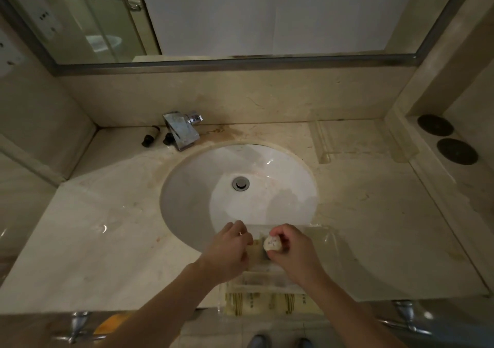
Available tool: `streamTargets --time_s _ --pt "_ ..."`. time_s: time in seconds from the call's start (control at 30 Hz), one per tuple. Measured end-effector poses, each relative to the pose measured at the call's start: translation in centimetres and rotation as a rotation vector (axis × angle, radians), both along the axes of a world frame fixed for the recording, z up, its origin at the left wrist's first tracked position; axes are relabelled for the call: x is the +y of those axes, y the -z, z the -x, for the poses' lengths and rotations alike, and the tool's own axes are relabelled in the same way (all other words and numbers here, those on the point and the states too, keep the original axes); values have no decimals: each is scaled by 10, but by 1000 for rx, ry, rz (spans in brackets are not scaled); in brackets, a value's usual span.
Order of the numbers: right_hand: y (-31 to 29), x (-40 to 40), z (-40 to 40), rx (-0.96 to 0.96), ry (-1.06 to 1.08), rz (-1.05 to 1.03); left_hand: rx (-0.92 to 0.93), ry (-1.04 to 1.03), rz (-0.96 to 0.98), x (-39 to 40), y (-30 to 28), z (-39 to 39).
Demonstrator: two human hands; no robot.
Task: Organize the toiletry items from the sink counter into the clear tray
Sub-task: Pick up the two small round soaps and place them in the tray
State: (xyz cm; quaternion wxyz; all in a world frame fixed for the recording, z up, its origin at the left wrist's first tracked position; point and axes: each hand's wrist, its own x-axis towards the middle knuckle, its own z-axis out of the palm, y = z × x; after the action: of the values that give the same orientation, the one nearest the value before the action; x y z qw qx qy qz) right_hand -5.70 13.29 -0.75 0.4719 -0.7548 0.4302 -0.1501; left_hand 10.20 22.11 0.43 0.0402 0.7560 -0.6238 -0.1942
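Low in the middle of the frame the right hand [294,251] holds a small, pale, rounded item [272,243] with tiny dark print on its face; its fingers [278,232] are curled tight around it, thumb below, and what the item is cannot be told. Its round end faces up toward the camera, so its long axis cannot be judged. The left hand [230,248] lies just beside it, fingers bent downward and closed loosely at the edge of the clear tray [270,281]; whether it grips anything cannot be told. The tray sits at the bottom centre of the surface [107,240], reaching past the front edge, and holds yellowish packets [270,303] with striped print; their number is unclear.

In the upper left of the frame two small dark bottles lie on their sides: one [150,139] left of the faucet [181,131], its cap end pointing toward the lower left, the other [168,138] partly hidden by the faucet. One white sink [203,182] fills the centre. At the right edge lie two dark round discs [435,125].
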Motion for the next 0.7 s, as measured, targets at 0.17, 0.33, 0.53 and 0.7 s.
streamTargets --time_s 0.17,0.33,0.53,0.7 --pt "4 10 -18 19 -72 71 -133 -3 77 9 4 -4" --pt "11 18 -33 50 -124 164 -200 -178 33 15 3 -6" --pt "21 18 -29 159 -218 405 -163 -265 31 18 6 -7" --pt "24 17 -28 217 -210 450 -110 -336 -3 15 7 -3"
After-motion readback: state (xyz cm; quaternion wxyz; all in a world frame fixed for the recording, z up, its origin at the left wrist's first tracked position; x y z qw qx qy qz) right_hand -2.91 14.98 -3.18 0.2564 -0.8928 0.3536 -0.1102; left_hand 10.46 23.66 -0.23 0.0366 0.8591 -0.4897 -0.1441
